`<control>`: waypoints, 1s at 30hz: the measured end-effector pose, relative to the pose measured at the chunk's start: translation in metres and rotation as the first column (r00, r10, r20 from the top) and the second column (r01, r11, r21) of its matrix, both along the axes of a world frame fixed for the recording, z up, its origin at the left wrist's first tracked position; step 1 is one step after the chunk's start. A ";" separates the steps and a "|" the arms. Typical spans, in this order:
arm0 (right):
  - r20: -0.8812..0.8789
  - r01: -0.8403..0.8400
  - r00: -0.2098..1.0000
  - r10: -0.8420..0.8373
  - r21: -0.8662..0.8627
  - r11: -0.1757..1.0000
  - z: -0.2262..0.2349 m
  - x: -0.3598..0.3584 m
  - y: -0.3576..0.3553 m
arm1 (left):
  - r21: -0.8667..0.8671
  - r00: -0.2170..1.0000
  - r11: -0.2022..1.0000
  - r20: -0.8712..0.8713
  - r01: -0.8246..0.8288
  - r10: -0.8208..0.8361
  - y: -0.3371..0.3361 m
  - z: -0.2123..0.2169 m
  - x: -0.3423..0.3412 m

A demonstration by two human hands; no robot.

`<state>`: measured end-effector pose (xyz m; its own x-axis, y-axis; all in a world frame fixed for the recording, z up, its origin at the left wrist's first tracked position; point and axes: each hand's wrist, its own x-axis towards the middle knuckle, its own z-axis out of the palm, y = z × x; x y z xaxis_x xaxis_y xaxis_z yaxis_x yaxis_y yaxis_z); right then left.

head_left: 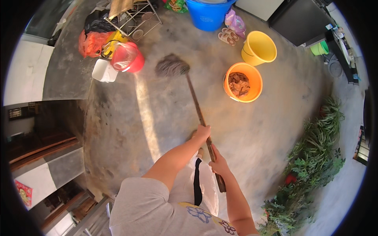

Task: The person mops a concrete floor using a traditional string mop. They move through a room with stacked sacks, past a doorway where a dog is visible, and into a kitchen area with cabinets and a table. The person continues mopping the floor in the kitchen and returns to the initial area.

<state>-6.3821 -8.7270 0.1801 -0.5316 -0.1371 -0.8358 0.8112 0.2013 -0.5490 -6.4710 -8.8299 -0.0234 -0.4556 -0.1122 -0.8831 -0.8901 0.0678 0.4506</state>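
Note:
A mop with a long wooden handle point(193, 91) slants away from my body across the concrete floor. Its dark grey string head point(172, 65) rests on the floor ahead, a little blurred. Partway up the handle, my left hand point(202, 132) is wrapped around it. Closer to me, my right hand point(220, 163) grips the same handle near its upper end. To the right of the mop head stands an orange bucket point(256, 90) with crumpled brown material inside. On the left, near the mop head, are a red bucket point(135, 63) and a white bin point(104, 71).
A yellow bucket point(262, 49) stands behind the orange one. Farther back are a blue tub point(208, 17), sandals point(227, 36) and a purple bag point(235, 23). A metal rack point(136, 19) and an orange bag point(91, 43) sit far left. Green plants point(311, 157) line the right side.

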 end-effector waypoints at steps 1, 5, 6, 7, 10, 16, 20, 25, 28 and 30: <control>-0.022 0.043 0.999 -0.042 0.013 0.999 0.000 -0.001 -0.003 | 0.041 0.996 0.995 -0.011 0.088 -0.087 0.002 0.001 -0.008; 0.000 0.264 0.965 -0.264 -0.031 0.964 -0.006 0.012 -0.013 | -0.194 0.876 0.857 0.032 0.477 -0.481 0.019 0.018 -0.019; -0.004 0.308 0.951 -0.309 -0.028 0.951 -0.005 0.017 -0.013 | -0.227 0.827 0.801 0.048 0.555 -0.560 0.029 0.025 -0.019; -0.009 0.350 0.937 -0.350 -0.025 0.936 -0.004 0.023 -0.013 | -0.258 0.773 0.737 0.067 0.624 -0.631 0.034 0.033 -0.017; 0.058 0.375 0.926 -0.372 -0.037 0.926 0.008 0.046 -0.009 | -0.177 0.744 0.728 0.044 0.662 -0.667 0.043 0.055 0.006; 0.062 0.202 0.978 -0.201 -0.001 0.979 0.016 0.124 0.015 | -0.208 0.794 0.775 0.013 0.597 -0.608 0.065 0.053 0.096; 0.072 -0.027 0.997 0.024 0.040 0.999 0.024 0.173 0.040 | -0.219 0.900 0.881 -0.026 0.419 -0.435 0.062 0.043 0.167; 0.091 -0.225 0.970 0.226 -0.028 0.974 0.025 0.220 0.055 | -0.185 0.974 0.958 -0.014 0.221 -0.228 0.051 0.054 0.232; 0.117 -0.362 0.924 0.363 -0.027 0.932 0.032 0.242 0.037 | -0.173 0.998 0.983 0.039 0.061 -0.055 0.025 0.056 0.271; 0.127 -0.420 0.896 0.425 -0.065 0.905 0.034 0.258 0.024 | -0.174 0.996 0.984 0.068 -0.036 0.048 0.008 0.064 0.297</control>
